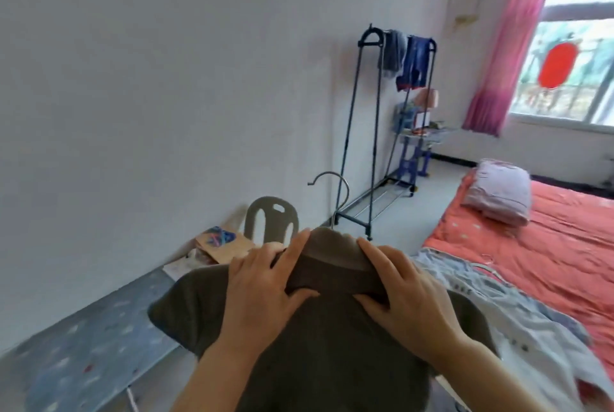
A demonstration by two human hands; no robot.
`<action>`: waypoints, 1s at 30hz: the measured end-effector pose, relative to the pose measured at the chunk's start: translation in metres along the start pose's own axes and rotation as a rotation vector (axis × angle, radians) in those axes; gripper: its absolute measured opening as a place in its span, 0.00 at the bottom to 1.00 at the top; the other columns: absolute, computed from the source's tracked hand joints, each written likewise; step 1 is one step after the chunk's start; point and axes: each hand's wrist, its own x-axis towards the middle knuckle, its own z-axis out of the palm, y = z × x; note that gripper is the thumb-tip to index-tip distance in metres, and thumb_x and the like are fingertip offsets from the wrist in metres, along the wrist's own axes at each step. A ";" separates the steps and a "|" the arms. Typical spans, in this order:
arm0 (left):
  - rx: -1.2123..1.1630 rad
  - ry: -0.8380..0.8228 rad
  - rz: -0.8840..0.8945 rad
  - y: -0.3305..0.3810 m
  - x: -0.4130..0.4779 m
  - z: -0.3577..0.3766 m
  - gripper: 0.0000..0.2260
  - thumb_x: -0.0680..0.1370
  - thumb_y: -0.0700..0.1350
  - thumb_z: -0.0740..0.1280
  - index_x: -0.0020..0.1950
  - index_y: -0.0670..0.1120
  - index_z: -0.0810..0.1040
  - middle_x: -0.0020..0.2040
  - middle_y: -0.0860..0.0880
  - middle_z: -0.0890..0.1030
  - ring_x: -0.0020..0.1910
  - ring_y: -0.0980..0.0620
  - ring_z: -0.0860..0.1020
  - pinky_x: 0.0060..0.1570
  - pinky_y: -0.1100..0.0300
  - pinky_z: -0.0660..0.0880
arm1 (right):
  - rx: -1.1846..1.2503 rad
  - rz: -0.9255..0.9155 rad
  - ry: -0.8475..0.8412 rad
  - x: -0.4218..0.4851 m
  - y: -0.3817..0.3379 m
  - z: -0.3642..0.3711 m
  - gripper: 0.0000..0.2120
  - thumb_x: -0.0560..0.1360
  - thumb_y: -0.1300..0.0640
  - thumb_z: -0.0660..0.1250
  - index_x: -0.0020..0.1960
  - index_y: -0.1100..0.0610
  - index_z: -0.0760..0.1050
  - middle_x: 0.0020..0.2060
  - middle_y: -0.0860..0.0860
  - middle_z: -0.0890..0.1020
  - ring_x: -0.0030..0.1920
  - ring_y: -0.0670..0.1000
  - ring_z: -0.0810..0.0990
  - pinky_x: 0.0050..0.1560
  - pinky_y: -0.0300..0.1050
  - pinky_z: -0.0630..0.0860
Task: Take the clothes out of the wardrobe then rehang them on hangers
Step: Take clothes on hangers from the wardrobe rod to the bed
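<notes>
The dark olive top [332,352] is held up in front of the person, already on a hanger [340,209] whose metal hook stands up out of the neck. The left hand [265,282] and right hand [405,295] each pinch one side of the collar, fingers over it and thumb beneath. A pale shirt [518,338] lies on the bed [548,245] to the right. The clothes rack [369,43] stands by the wall, well apart. The print on the paper bag [219,242] is too blurred to read.
</notes>
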 end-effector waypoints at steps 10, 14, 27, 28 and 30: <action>-0.304 -0.124 0.331 0.145 0.080 0.146 0.44 0.60 0.65 0.74 0.71 0.53 0.63 0.44 0.51 0.78 0.40 0.52 0.78 0.41 0.55 0.75 | -0.206 0.350 -0.026 -0.066 0.159 -0.018 0.40 0.61 0.44 0.76 0.68 0.51 0.65 0.53 0.50 0.80 0.44 0.52 0.83 0.36 0.46 0.80; -0.406 -0.120 0.429 0.176 0.108 0.192 0.36 0.66 0.67 0.65 0.70 0.54 0.64 0.45 0.52 0.78 0.43 0.52 0.78 0.43 0.55 0.75 | -0.251 0.495 -0.032 -0.076 0.195 -0.012 0.34 0.67 0.39 0.63 0.70 0.49 0.63 0.57 0.49 0.76 0.49 0.53 0.82 0.39 0.48 0.81; -0.597 -0.261 0.526 0.241 0.151 0.305 0.33 0.69 0.68 0.59 0.70 0.53 0.65 0.46 0.52 0.79 0.45 0.53 0.79 0.45 0.56 0.75 | -0.200 0.680 -0.100 -0.079 0.291 0.026 0.39 0.62 0.44 0.76 0.69 0.49 0.65 0.58 0.45 0.72 0.49 0.50 0.82 0.38 0.41 0.79; -0.603 -0.291 0.522 0.244 0.153 0.315 0.34 0.69 0.68 0.59 0.70 0.53 0.65 0.47 0.52 0.79 0.45 0.53 0.79 0.45 0.56 0.74 | -0.189 0.683 -0.116 -0.078 0.301 0.031 0.37 0.64 0.42 0.73 0.69 0.49 0.65 0.58 0.45 0.72 0.49 0.50 0.81 0.39 0.40 0.78; -0.584 -0.348 0.514 0.254 0.161 0.341 0.34 0.69 0.68 0.59 0.71 0.53 0.64 0.47 0.53 0.79 0.46 0.53 0.78 0.46 0.57 0.74 | -0.150 0.700 -0.168 -0.076 0.330 0.048 0.35 0.65 0.40 0.67 0.69 0.49 0.65 0.58 0.46 0.74 0.50 0.50 0.81 0.39 0.41 0.79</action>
